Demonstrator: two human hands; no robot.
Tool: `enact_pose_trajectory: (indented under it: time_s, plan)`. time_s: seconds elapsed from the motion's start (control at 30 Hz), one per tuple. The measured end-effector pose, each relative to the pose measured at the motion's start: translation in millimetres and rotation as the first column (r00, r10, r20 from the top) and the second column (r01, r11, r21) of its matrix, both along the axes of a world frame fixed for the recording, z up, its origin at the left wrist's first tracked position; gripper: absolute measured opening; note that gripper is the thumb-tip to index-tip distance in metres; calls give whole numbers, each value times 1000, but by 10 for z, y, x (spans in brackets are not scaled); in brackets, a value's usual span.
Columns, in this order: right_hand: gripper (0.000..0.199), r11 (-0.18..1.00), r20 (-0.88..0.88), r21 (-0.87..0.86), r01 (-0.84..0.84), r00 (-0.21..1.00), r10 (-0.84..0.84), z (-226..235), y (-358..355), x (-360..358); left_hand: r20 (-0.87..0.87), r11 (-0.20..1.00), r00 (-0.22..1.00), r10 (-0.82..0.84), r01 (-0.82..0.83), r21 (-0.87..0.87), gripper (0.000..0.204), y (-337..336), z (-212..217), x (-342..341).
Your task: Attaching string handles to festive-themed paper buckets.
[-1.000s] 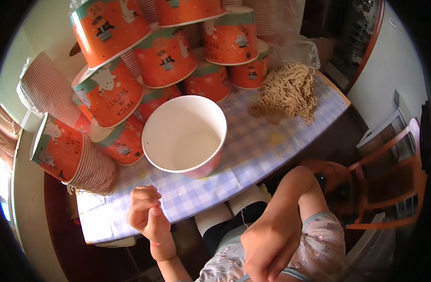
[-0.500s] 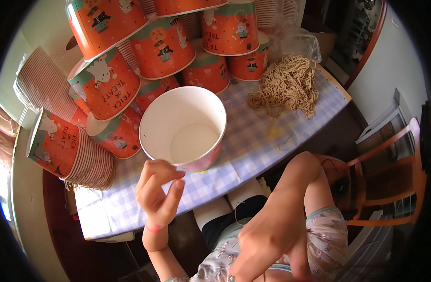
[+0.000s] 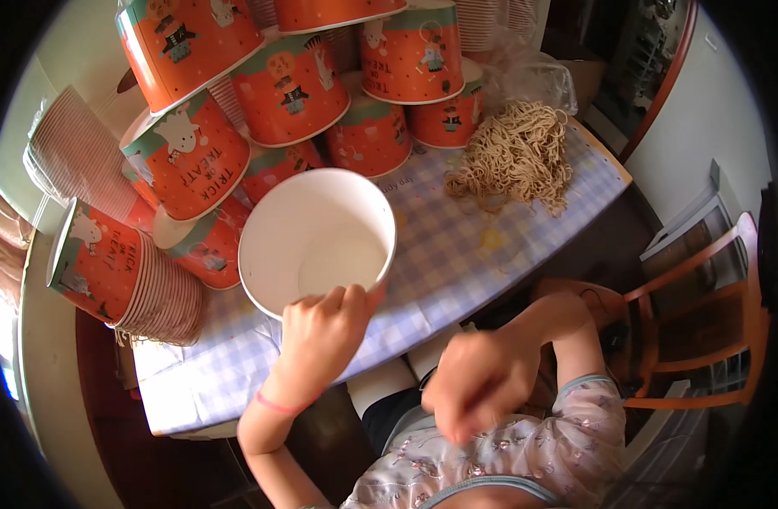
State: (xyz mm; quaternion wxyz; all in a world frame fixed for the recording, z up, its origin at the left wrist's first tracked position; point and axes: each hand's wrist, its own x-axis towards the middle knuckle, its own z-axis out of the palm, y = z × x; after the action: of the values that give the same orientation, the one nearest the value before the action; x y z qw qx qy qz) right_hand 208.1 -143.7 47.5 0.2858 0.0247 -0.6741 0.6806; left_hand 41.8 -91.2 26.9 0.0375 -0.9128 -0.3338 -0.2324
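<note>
Here the checked-cloth table is spreading out beyond both hands, and beyond the left hand a tiered pile of orange buckets is towering. A wooden chair is standing off to the right of the right hand. Out to the left of the left hand, a nested stack of the same buckets is leaning at the table's edge. And the one in play, the white-lined bucket, is sitting open end up just beyond the left hand, whose knuckles are overlapping its near rim. Farther off, beyond and right of that hand, a tangled heap of beige string is lying. The left fingers are curling, tips out of sight; whether they're pinching the rim, I can't tell. The right hand is hovering, fingers bent, too blurred to tell what it's holding, if anything. A pink band is circling the left wrist.
</note>
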Motion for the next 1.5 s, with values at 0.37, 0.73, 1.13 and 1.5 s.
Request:
enact_pose_trajectory:
  time_s: [0.37,0.73,1.13,1.5]
  plan:
    - [14,609,226,-169,775,632,-741,-131,221,275,40,978,996,-86,92,-190,33,753,730,-209]
    - [14,504,160,53,862,491,-857,-57,257,389,-338,857,941,25,-194,-478,19,912,464,-313]
    - [16,-416,-438,893,170,536,-721,229,719,116,-169,53,961,219,-185,-981,33,161,501,-618]
    - [12,-650,-431,750,126,838,-335,-126,1196,-201,663,468,654,365,486,-738,18,575,-290,-708]
